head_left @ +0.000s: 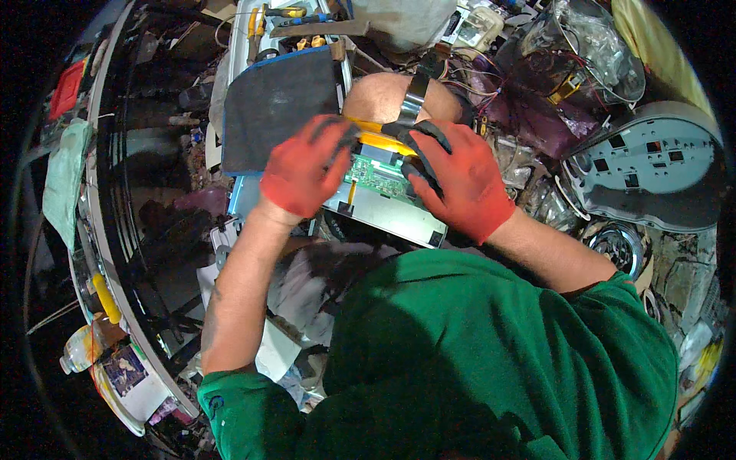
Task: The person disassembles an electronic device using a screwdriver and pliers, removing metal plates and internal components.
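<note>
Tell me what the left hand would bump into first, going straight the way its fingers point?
Likely the yellow strip, which looks right at the left hand's fingertips, though blur and depth make contact hard to judge.

Wht tray [235, 55], yel-hndl tools [252, 24] in it, littered flr [678, 262]

2 red-gloved hands [303, 167] [469, 180] show at 11 and 2 o'clock, and 2 bare forearms [241, 284] [563, 249] at 8 and 3. 1 green circuit board [372, 178] is at 12 o'clock, 1 dark panel [280, 115] at 11, 1 clear bottle [79, 350] at 8, 1 grey shell [648, 178] near 3.
</note>
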The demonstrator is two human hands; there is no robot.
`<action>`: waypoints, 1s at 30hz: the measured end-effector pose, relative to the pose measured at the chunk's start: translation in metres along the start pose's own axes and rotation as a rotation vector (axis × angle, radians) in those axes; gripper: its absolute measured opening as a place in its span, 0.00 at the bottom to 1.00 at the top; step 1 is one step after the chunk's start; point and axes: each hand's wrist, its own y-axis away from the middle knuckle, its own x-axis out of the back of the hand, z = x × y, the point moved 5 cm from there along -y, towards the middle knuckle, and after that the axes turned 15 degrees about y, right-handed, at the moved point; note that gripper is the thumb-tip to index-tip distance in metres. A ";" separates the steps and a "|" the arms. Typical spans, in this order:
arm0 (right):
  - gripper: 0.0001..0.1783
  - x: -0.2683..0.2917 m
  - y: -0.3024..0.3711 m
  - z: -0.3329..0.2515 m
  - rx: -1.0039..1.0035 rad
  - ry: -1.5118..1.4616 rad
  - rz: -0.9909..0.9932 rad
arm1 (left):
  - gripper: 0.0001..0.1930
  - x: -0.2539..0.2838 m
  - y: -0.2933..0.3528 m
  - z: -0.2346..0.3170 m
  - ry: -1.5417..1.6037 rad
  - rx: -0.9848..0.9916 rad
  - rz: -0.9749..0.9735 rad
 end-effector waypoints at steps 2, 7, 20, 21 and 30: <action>0.26 0.002 0.001 0.000 -0.010 -0.037 0.022 | 0.17 0.020 0.014 -0.012 0.127 -0.009 0.213; 0.26 -0.002 0.001 0.012 -0.071 -0.092 0.009 | 0.20 0.000 0.063 0.013 -0.013 0.086 0.304; 0.27 -0.002 0.001 0.008 -0.049 -0.088 -0.012 | 0.17 -0.042 0.076 0.028 -0.130 0.287 0.449; 0.27 -0.002 0.002 0.007 -0.045 -0.074 0.002 | 0.17 -0.042 0.077 0.029 -0.133 0.297 0.441; 0.28 0.000 0.004 0.010 -0.050 -0.111 0.010 | 0.16 -0.044 0.081 0.028 0.072 0.281 0.601</action>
